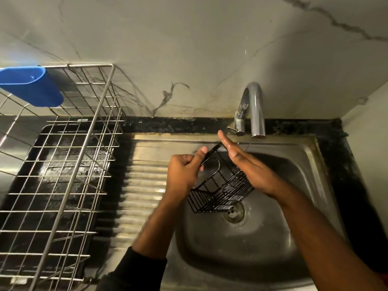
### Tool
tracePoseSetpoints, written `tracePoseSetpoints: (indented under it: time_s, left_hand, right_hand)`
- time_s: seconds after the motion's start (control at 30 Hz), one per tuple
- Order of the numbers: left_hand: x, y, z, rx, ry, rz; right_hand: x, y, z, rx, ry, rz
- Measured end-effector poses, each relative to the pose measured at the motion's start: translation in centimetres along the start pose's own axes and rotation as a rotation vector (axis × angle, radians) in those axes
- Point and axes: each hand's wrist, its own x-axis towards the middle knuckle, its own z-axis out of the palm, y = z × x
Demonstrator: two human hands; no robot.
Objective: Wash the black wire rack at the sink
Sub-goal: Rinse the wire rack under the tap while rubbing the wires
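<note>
The black wire rack (220, 185) hangs tilted over the sink (241, 248) basin, long axis slanting from faucet (252, 110) toward drain, its upper bar pinched in the closed left hand (184, 171), the flat, open right hand (245, 164) pressed against its far side.

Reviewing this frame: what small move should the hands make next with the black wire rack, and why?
Probably slide the flat right hand along the side of the black wire rack to rub it, while the left hand grips the rim above the steel sink basin. The palm lies against the wires; whether the curved grey tap is running is unclear.
</note>
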Motion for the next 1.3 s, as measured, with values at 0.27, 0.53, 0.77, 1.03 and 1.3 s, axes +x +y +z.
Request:
tracePoseSetpoints:
  time_s: [0.27,0.53,0.77,1.03,1.3]
  left_hand:
    - [-0.7,-4.1,-1.6,-0.231,-0.085,0.064]
    - [0.3,-5.7,-1.9,-0.301,-0.024,-0.064]
    - [2.4,-6.3,-3.2,-0.078,-0.223,-0.142]
    - [0.7,-5.6,-1.8,0.405,-0.301,0.177]
    - [-0.1,0.0,5.5,0.092,-0.344,0.019]
  right_hand:
    - [0.2,7.3,-5.6,-0.279,0.322,0.479]
    - [-1.0,6.2,-5.7,0.088,0.413,0.389]
    - [-1.1,1.4,-5.4,-0.400,0.456,0.230]
    - [-0.6,-2.6,-3.8,-0.711,0.353,0.130]
    - [1.3,-2.3,-2.6,-0.715,0.282,-0.045]
